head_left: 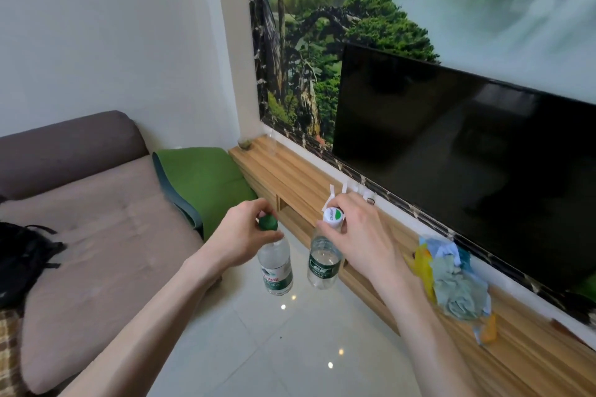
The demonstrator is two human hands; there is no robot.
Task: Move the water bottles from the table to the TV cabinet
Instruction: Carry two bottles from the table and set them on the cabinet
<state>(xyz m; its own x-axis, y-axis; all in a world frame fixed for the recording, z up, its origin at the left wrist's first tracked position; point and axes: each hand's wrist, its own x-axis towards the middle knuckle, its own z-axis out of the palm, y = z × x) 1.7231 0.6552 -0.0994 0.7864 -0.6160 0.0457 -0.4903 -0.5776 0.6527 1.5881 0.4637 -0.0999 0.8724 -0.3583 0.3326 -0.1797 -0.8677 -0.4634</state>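
Observation:
My left hand [246, 232] grips the neck of a clear water bottle with a green cap [275, 267]; it hangs over the tiled floor. A second clear water bottle with a white cap [322, 264] hangs by its neck from my right hand [361, 235], just beside the first. Both bottles are upright, apart from each other, and in the air in front of the long wooden TV cabinet [290, 177], which runs along the wall to the right. The table is out of view.
A black TV [451, 151] hangs above the cabinet. On the cabinet lie a crumpled plastic bag [451, 284], white clips [342, 190] and two small glasses [258, 142] at its far end. A brown sofa [96, 219] with a green cushion [203, 180] and a black bag [22, 255] stands left.

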